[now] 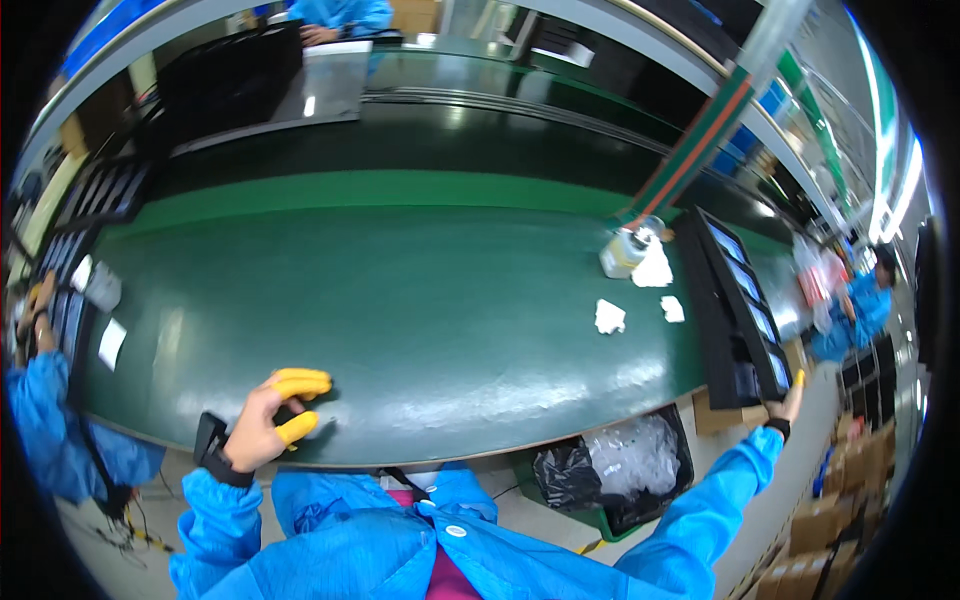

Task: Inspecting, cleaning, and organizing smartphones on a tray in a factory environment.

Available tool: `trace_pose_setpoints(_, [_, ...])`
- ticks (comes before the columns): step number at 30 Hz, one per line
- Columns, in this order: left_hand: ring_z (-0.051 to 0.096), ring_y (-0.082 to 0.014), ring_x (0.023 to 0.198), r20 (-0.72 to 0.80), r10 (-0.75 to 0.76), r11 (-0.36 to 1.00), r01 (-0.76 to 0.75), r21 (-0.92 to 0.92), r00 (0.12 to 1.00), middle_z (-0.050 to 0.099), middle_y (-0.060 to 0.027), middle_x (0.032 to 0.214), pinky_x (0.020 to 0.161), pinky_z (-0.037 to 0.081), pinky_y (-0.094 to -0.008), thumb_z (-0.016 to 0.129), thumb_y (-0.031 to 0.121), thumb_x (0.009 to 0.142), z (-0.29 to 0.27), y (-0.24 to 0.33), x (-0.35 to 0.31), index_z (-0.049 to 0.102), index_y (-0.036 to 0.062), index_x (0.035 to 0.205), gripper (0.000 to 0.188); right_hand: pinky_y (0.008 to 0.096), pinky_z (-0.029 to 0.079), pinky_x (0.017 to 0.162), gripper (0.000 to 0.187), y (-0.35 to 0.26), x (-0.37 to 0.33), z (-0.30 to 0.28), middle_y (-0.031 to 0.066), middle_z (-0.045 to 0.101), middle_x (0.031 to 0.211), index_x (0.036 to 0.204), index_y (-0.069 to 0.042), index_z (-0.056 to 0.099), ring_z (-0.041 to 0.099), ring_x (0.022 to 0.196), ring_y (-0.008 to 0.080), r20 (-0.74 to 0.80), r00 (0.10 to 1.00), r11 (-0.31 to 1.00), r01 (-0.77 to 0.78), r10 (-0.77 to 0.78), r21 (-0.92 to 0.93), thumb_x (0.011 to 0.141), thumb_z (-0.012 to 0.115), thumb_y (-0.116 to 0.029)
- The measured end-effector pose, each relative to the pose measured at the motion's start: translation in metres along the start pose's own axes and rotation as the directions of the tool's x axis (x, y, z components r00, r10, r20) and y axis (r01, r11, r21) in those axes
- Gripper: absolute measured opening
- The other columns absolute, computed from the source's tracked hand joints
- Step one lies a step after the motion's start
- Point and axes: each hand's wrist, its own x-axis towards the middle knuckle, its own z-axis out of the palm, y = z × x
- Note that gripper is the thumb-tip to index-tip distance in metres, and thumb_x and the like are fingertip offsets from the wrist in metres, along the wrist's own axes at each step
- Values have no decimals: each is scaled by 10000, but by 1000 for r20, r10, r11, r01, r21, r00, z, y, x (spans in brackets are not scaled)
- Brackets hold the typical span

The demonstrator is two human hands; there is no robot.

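Note:
My left hand (268, 425) hovers at the near left edge of the green-topped workbench (400, 300). Yellow covers sit on some of its fingers and thumb; the fingers curve with a gap to the thumb, and nothing shows between them. Far to the right, my right arm reaches out to a long black tray (716, 310) with several compartments. Flat pieces with bluish, shiny faces lie in those compartments. At the tray's near corner my right hand (788, 405) grips the edge, one yellow-covered finger showing; the other fingers are partly hidden.
A bottle of yellowish liquid (622, 256) stands beside white crumpled wipes (610, 317) near a striped post (690, 150). Below the bench is a bin with clear plastic (632, 460). Co-workers in blue (50, 420) work at left, far side and right. Cardboard boxes (825, 520) stack at lower right.

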Motion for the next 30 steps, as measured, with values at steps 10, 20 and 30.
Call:
trace_pose_setpoints(10, [557,-239,1059,48,117,982,-123,142,992,587,-101,1203,805,492,-312,675,63,777,-26,14,12,617,54,1137,365,475,448,900,794,21,-40,45,312,598,1074,1046,173,558,569,1033,436,-116,725,164,-5,-679,-987,785,612,-575])
trace_pose_setpoints(20, [584,-295,975,-115,7,747,72,661,993,569,-195,1104,768,514,-352,654,156,825,-168,1,117,560,-6,1180,401,413,403,967,339,144,-311,148,202,480,1267,1189,41,530,483,1177,320,409,593,362,778,-694,-514,881,585,-88])
trace_pose_setpoints(30, [353,-278,1321,-392,140,-101,407,908,909,417,-88,1397,1108,214,-469,466,166,855,-246,-144,356,346,81,1398,562,358,510,830,202,237,-489,229,233,522,1166,982,12,630,597,949,325,776,407,208,913,-483,-350,807,562,87])
